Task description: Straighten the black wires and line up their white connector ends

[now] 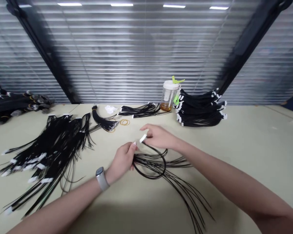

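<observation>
My left hand (124,157), below a grey-banded watch, is closed around one end of a bundle of thin black cables (158,162). The loose ends fan out to the right and toward me over the table. My right hand (160,136) pinches a cable end with a white connector (143,138), just above and right of my left hand. From that connector the cable curves down in a loop in front of the bundle. Part of the bundle inside my left palm is hidden.
Left on the table (254,156) lies a wide pile of black cables (56,143) with white connectors. Beyond are a tied bundle (101,120), yellow rubber bands (124,122), crumpled white tissue (110,109), a lidded cup (168,94) and stacked cable bundles (201,109). Window blinds (136,58) rise behind.
</observation>
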`<action>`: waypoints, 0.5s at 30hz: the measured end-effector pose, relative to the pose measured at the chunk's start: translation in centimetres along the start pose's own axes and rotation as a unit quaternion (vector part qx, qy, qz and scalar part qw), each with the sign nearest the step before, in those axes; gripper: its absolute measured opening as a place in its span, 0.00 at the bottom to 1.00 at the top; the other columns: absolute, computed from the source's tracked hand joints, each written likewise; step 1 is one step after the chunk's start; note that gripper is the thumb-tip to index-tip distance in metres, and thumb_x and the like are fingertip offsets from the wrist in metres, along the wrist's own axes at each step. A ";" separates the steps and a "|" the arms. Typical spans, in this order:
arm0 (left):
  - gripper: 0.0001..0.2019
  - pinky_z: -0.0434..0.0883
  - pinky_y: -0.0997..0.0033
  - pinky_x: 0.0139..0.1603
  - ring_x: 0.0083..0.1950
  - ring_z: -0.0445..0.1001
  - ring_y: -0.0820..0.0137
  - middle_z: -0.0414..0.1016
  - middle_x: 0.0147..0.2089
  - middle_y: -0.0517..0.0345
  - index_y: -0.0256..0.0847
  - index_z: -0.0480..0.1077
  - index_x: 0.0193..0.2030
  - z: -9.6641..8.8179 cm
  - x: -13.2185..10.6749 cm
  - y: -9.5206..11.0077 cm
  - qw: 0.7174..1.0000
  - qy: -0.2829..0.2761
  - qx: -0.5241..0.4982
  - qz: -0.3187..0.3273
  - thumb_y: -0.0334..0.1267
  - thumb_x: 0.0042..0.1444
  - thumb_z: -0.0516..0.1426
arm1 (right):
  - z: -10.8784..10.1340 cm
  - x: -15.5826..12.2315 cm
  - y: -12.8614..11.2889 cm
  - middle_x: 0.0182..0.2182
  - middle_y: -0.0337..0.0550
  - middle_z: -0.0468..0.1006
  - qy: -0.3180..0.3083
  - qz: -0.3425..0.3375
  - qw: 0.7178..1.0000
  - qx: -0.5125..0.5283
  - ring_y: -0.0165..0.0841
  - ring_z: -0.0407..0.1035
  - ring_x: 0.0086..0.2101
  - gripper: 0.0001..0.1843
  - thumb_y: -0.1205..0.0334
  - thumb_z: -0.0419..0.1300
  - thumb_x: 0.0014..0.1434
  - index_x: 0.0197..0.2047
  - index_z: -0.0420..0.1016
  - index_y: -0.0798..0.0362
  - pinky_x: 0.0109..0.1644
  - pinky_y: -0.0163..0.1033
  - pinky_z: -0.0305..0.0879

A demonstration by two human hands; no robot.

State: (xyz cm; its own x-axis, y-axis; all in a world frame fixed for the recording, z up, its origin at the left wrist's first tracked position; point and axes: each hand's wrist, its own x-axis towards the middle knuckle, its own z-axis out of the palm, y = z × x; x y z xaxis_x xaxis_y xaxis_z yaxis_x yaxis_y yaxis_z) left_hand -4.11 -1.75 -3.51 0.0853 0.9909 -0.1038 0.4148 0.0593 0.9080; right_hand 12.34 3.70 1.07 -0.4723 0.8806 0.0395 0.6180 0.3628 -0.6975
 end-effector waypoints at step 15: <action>0.22 0.55 0.80 0.10 0.08 0.55 0.78 0.54 0.08 0.69 0.40 0.58 0.24 0.0 0.6 -0.8 0.994 0.041 -0.049 -0.085 0.56 0.57 0.43 | -1.8 -0.1 4.1 0.23 0.37 0.69 -0.147 -0.091 0.981 -0.083 0.27 0.60 0.26 0.09 0.62 0.52 0.58 0.30 0.68 0.55 0.31 0.32 0.53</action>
State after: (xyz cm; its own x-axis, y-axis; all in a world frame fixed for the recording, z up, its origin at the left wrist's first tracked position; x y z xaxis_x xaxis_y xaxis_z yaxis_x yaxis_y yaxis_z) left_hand -4.35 -1.21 -4.28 -0.0551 0.9719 -0.2290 0.3265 0.2343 0.9157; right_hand 16.06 5.63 -0.49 -0.7302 0.6794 -0.0726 0.5891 0.5723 -0.5704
